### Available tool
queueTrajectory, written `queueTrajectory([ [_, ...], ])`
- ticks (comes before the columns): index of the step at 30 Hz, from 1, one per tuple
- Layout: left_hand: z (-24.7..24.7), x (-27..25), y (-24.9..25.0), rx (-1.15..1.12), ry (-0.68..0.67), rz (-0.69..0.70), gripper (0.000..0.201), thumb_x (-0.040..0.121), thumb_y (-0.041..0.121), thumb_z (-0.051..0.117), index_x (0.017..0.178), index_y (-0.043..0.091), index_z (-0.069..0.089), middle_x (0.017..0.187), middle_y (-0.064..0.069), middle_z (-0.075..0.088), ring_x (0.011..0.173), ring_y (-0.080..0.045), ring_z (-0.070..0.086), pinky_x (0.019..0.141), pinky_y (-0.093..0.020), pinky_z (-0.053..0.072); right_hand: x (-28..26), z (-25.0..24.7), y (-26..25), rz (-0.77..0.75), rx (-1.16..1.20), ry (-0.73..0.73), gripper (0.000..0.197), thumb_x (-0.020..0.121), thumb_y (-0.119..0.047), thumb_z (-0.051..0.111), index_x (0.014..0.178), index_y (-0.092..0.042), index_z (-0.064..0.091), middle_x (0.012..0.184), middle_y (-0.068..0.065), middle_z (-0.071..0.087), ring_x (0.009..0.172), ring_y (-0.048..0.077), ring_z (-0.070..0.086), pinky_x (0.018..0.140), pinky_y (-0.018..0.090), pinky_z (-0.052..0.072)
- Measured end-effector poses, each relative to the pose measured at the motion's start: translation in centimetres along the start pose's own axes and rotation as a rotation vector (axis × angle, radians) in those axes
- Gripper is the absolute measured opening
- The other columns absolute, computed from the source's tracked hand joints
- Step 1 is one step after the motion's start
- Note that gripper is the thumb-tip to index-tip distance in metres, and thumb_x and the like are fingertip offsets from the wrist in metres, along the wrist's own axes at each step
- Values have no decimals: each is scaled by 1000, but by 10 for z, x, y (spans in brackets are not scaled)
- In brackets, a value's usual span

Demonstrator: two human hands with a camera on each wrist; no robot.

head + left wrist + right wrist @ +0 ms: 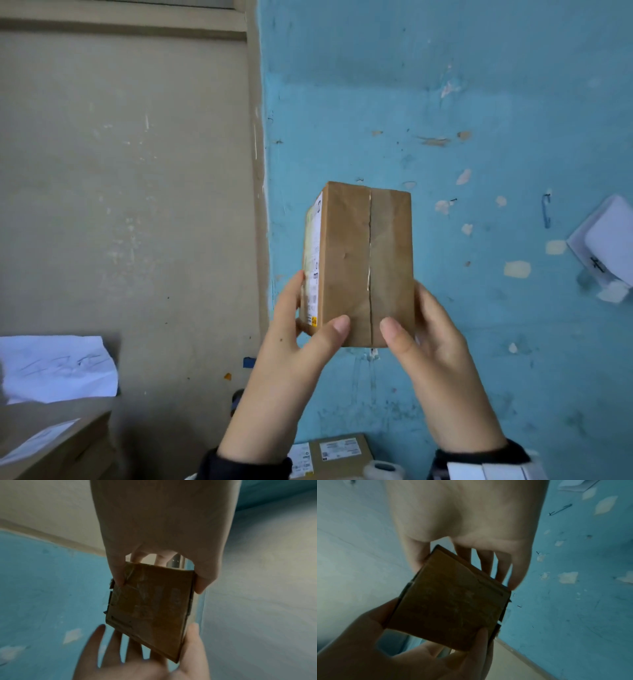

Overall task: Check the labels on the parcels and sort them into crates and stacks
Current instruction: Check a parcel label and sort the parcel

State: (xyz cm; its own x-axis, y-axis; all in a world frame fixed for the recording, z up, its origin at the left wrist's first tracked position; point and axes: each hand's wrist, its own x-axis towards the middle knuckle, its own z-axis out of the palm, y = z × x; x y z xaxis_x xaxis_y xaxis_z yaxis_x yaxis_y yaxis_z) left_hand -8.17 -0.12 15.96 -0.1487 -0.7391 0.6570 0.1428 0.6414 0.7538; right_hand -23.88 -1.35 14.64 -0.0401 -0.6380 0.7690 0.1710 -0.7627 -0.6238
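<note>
- Blue-painted wall (479, 102) with pale chipped patches fills the right of the head view; a beige wall (120, 154) fills the left.
- Cardboard boxes (58, 445) sit at the lower left, with a creased white sheet of paper (58, 368) above them.
- Another labelled box (337, 452) lies low in the view, between the two wrists.
- Brown cardboard parcel (359, 263) is held upright in the air in front of the blue wall, its taped seam running top to bottom on the face toward the camera, its white shipping label (313, 260) on the narrow left side.
- Left hand (301, 342) grips the parcel's lower left: thumb on the front face, fingers curled round the labelled side.
- Right hand (428, 342) grips the lower right: thumb on the front face, fingers spread apart behind the parcel, as the wrist views show.
</note>
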Motion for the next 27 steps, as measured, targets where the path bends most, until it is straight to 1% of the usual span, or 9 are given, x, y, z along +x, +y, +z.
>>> queueTrajectory([
  [3, 2, -2, -5, -131, -65, -22, 78, 77, 42, 68, 147, 23, 39, 141, -5, 56, 129, -26, 54, 110, -52, 38, -1, 2, 0, 63, 99, -79, 59, 72, -50, 73, 127, -36, 59, 132, -1, 63, 126, 21, 57, 106, 47, 41],
  [5, 2, -4, -8, -164, -69, -40, 79, 78, 41, 68, 148, 22, 37, 142, -7, 55, 130, -29, 53, 111, -55, 35, -2, 3, 0, 98, 164, -99, 68, 70, -53, 76, 132, -31, 57, 134, 3, 62, 127, 25, 56, 106, 51, 41],
  [6, 2, -5, -10, -165, -70, -41, 79, 78, 41, 68, 148, 23, 38, 142, -7, 55, 130, -29, 53, 111, -56, 35, -3, 3, -1, 116, 178, -104, 71, 69, -52, 77, 132, -29, 56, 132, 2, 63, 125, 24, 57, 104, 48, 46],
  [9, 2, -9, -10, -143, -62, -19, 67, 82, 39, 62, 144, 22, 45, 137, -4, 60, 128, -24, 55, 109, -50, 38, -1, 1, 0, 132, 157, -112, 55, 74, -33, 70, 128, -29, 57, 123, -2, 68, 115, 16, 64, 92, 29, 54],
  [13, 2, -9, -9, -114, -29, -15, 52, 87, 33, 57, 138, 26, 52, 131, 2, 65, 123, -15, 60, 105, -41, 43, 2, 4, 5, 128, 100, -102, 64, 72, -39, 65, 133, -29, 50, 127, -1, 65, 119, 18, 62, 101, 32, 48],
  [16, 2, -10, -9, -78, -34, -7, 48, 88, 37, 58, 135, 31, 54, 130, 5, 65, 123, -14, 60, 103, -36, 47, 1, 5, 10, 118, 107, -97, 66, 70, -39, 66, 133, -29, 49, 127, -3, 65, 119, 15, 62, 97, 27, 51],
  [19, 0, -10, -11, -59, -14, 10, 56, 85, 43, 61, 139, 29, 51, 134, 2, 62, 125, -17, 58, 104, -42, 45, 0, 7, 12, 111, 110, -102, 68, 69, -38, 66, 134, -28, 48, 127, -4, 65, 117, 13, 63, 89, 21, 52],
  [21, -2, -10, -15, -76, 0, 18, 57, 84, 41, 63, 139, 29, 51, 135, 0, 61, 126, -20, 57, 104, -46, 44, 0, 8, 13, 99, 112, -95, 68, 69, -36, 66, 134, -25, 49, 127, -2, 65, 117, 15, 63, 88, 21, 52],
  [27, -7, -12, -18, -113, 13, 41, 56, 85, 35, 62, 138, 23, 53, 132, -7, 63, 124, -27, 59, 102, -50, 46, -2, 13, 17, 71, 104, -64, 70, 69, -32, 66, 136, -18, 50, 128, 6, 64, 119, 23, 62, 102, 36, 49],
])
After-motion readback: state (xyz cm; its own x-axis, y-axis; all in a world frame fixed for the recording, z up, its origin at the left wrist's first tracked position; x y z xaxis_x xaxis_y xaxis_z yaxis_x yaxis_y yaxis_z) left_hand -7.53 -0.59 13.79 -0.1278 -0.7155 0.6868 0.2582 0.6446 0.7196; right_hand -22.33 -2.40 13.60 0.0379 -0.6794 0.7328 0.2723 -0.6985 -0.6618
